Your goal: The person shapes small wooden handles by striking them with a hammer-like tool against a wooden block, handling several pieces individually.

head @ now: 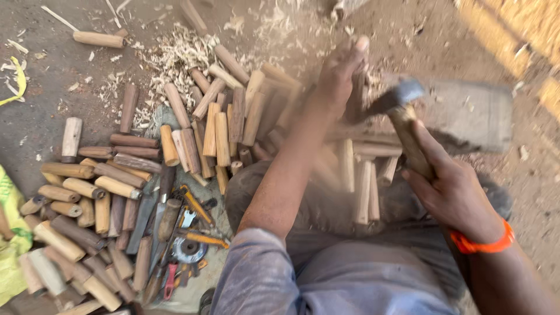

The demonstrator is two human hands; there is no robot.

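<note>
On the dirt floor (pixel 478 41), a person works over a flat grey stone slab (pixel 472 114). Their left hand (pixel 341 70) grips an upright wooden peg (pixel 354 102) that stands at the near edge of the slab, fingers closed around its top; the hand is blurred. The right hand (pixel 452 189), with an orange band (pixel 483 244) at the wrist, has its fingers wrapped around the rough wooden handle of a hatchet (pixel 399 108), whose dull metal head sits just beside the peg.

No box or basket holds the stock: round, bark-brown and pale shaved wooden pegs (pixel 216 122) lie loose in heaps on the floor, more of them piled at left (pixel 87 192). Curly pale wood shavings (pixel 175 55) are scattered beyond them. Between the heaps, hand tools (pixel 184 233) with orange and red grips and a round metal disc rest on a grey cloth. A yellow-green sack (pixel 11 233) shows at the left edge.
</note>
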